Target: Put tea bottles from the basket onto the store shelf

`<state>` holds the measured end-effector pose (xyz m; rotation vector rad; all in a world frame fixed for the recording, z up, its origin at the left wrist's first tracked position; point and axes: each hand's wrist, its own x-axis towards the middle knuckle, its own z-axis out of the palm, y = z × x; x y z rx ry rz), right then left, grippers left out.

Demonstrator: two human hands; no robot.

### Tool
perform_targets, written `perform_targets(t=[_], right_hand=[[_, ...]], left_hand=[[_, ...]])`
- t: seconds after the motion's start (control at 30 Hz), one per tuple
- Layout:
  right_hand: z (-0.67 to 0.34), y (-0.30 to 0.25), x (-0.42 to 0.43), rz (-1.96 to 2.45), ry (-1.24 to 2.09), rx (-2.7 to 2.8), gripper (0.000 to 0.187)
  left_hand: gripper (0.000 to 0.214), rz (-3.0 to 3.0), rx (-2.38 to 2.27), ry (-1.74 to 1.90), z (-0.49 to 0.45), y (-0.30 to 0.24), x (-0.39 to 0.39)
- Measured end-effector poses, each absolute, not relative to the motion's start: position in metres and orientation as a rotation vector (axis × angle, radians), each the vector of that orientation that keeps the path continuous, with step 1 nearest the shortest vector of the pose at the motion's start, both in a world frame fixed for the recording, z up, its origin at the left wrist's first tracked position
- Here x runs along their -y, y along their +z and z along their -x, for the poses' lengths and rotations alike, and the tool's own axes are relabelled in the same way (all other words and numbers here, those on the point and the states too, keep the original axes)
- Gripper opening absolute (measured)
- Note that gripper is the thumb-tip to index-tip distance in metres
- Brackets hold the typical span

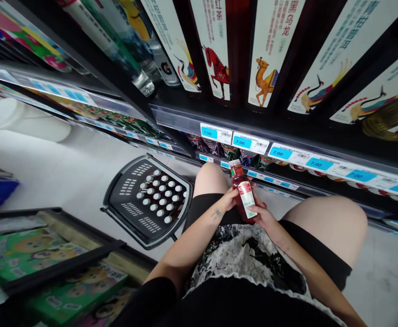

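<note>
Between my knees I hold a bottle (246, 195) of dark red drink with a white cap and a red and pale green label. It leans slightly, cap toward the shelf. My left hand (230, 199) grips its left side, while my right hand (262, 212) wraps the lower right side, thumb across the label. To the left, a black shopping basket (128, 186) on the floor holds several white-capped bottles (163, 194) standing in rows at one end.
Ahead is a shelf of tall bottles (263, 59) with white labels, above a strip of price tags (249, 141). Smaller packs line the lower shelf. A white bucket (45, 122) lies or stands at far left. Green boxes (79, 290) sit on a rack at lower left.
</note>
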<state>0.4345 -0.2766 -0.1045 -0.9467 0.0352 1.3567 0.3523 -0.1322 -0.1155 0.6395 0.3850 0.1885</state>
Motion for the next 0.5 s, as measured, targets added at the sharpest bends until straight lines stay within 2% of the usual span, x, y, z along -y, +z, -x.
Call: perform_targets(t=[0.17,0.5], right_hand=[[-0.436,-0.107,0.268,1.037,1.278,0.028,0.089],[-0.440,-0.120,0.266,1.088,1.232,0.015,0.073]], left_hand=[[0.070,-0.629,-0.429,0.142,-0.362,-0.120,0.126],[0.066,-0.573,-0.513,0.151,-0.365,-0.110,0.128]])
